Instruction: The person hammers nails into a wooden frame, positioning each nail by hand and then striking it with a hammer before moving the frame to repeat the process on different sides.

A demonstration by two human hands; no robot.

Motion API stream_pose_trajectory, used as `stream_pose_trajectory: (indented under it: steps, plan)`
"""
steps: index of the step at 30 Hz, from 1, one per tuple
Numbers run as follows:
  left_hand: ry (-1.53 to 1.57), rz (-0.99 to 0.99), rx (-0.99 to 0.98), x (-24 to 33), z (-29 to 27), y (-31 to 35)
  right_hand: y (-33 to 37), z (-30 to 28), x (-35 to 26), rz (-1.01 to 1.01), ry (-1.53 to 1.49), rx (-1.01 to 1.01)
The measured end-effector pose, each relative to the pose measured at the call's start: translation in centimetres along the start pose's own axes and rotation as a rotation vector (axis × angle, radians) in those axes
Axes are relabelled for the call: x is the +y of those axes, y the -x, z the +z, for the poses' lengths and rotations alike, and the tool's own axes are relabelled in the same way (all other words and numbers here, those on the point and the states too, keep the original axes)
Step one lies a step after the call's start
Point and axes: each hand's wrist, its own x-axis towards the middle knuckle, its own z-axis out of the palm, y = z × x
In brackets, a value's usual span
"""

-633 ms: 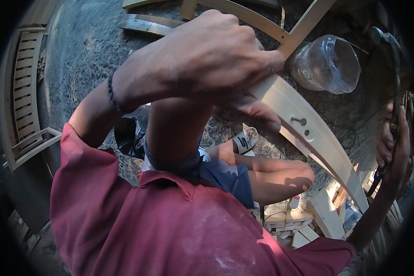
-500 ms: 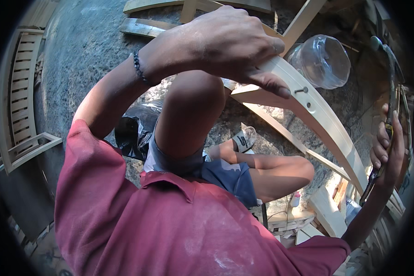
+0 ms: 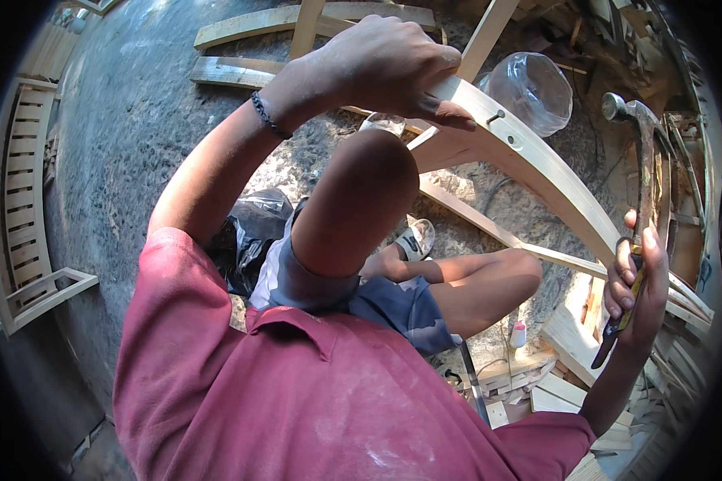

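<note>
Gripping on both sides, I am holding the curved wooden piece (image 3: 555,170) by its far end in my left hand (image 3: 385,66) and a hammer (image 3: 646,164) in my right hand (image 3: 642,289); near that end, a nail (image 3: 496,117) is sticking out.

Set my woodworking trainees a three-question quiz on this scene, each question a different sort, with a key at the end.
1. Which tool does the right hand hold?
2. True or false: the nail is driven flush into the wooden piece.
3. The wooden piece held by the left hand is: a) L-shaped; b) curved; c) circular.

Key: 1. A hammer. 2. False; it sticks out. 3. b.
</note>
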Motion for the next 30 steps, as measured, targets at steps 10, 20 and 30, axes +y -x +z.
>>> stream_pose_trajectory:
  steps: [10,20,30]
  plan:
    - [-0.281,0.089,0.227,2.5,1.4,1.7,3.2,0.6,3.9,-0.259,0.024,-0.061]
    - [-0.222,0.009,0.234,2.9,1.6,1.9,2.0,2.9,5.3,-0.537,0.683,-0.012]
    - [-0.202,0.028,0.223,2.7,1.4,1.9,1.0,6.0,2.5,-0.42,0.877,-0.214]
